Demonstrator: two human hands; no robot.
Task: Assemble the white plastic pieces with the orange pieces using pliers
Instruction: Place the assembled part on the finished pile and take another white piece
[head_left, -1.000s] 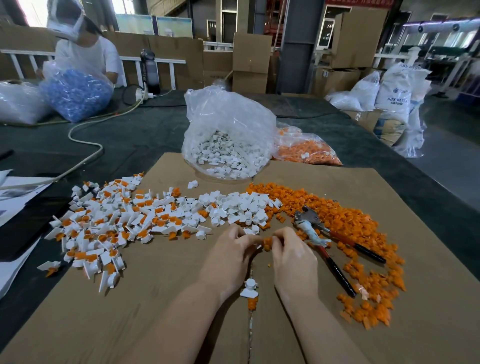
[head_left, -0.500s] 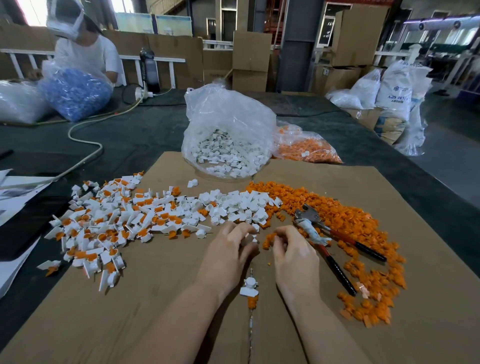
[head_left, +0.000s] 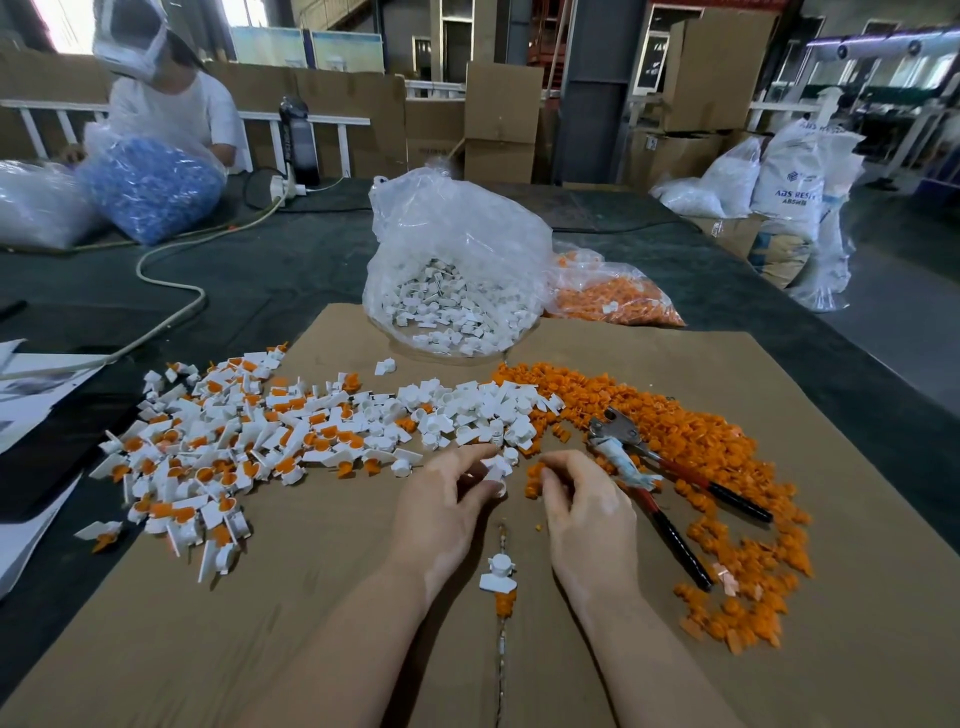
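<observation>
Pinching a white piece in the left hand and an orange piece in the right hand, both above the cardboard; misaligned mating could jam them, with the pliers lying unused just beside.

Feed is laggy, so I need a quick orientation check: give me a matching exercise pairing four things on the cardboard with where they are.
Things:
1. pliers
2. left hand
3. right hand
4. bag of white pieces

Places or states:
A. pinching an orange piece
B. far edge of the cardboard
C. lying on the loose orange pieces
D. holding a white piece

Pairs: 1-C, 2-D, 3-A, 4-B
</observation>
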